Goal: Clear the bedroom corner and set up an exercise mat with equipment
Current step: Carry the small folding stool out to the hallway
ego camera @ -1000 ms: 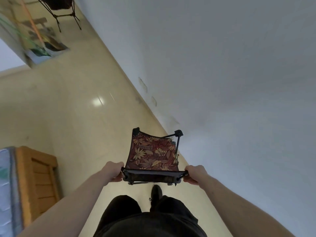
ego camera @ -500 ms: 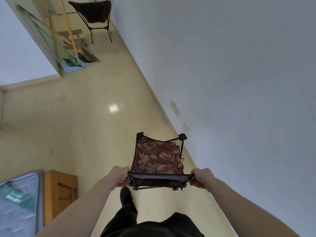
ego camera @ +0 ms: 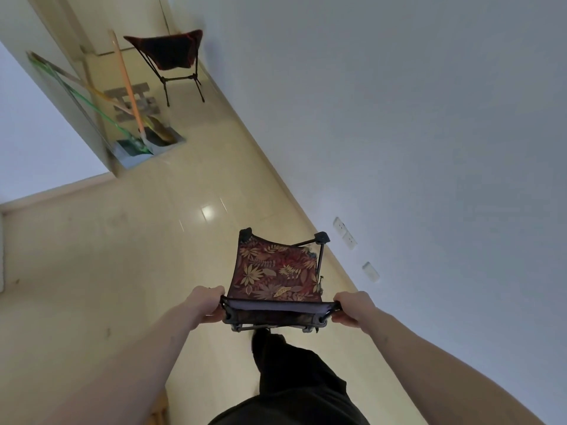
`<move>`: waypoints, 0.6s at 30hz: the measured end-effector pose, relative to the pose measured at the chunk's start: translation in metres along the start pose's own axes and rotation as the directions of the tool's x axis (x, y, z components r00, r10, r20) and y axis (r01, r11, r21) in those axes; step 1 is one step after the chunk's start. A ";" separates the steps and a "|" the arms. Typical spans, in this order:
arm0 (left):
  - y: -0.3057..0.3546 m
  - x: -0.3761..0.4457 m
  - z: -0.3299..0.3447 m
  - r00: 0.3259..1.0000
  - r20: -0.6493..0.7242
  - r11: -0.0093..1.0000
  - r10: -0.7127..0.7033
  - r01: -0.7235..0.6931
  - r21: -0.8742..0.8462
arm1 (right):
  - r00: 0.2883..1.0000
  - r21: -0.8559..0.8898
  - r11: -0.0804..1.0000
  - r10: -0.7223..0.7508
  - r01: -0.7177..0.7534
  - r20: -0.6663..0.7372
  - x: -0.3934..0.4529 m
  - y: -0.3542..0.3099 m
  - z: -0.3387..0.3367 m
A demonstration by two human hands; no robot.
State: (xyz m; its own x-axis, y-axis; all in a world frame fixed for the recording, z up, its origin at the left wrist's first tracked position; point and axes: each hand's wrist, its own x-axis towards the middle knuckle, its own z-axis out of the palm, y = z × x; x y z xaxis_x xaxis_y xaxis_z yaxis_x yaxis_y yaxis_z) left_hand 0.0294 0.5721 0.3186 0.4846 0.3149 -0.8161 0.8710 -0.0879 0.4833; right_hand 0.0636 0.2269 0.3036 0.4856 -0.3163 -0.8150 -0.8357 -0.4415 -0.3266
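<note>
While I look down from my head camera, I hold a small folding chair [ego camera: 276,273] with a red leaf-print seat out in front of me, lifted clear of the tiled floor [ego camera: 122,256]. My left hand [ego camera: 206,303] is curled round the near left corner of the chair's frame, and my right hand [ego camera: 352,308] grasps the near right corner in the same way. Below the chair my leg in dark trousers [ego camera: 285,363] steps forward, the foot just under the chair's near edge. To the right of the chair runs a white wall [ego camera: 429,148] with three small outlets [ego camera: 349,239] low down, near the chair's far right corner. Well beyond the chair, by that same wall, stands a second chair [ego camera: 171,56] with a dark red seat on thin black legs. Left of that one, a mirror [ego camera: 101,111] leans upright, showing long orange and green sticks.
</note>
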 end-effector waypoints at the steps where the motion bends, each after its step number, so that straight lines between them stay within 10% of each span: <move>1: 0.015 0.015 -0.008 1.000 -0.001 1.000 0.002 -0.002 0.007 | 1.000 -0.009 1.000 0.000 0.000 0.000 0.008 -0.020 0.007; 18: 0.245 0.213 -0.190 0.999 -0.033 1.000 -0.018 0.019 0.023 | 0.997 0.036 0.998 -0.059 0.057 0.052 0.066 -0.378 0.102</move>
State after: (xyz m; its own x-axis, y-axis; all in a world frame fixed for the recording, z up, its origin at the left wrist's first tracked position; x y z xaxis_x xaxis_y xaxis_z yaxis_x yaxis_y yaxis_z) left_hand 0.3302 0.7967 0.3234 0.4657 0.3478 -0.8137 0.8817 -0.1034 0.4604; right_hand 0.3852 0.4587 0.3246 0.5197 -0.2456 -0.8183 -0.8154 -0.4284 -0.3893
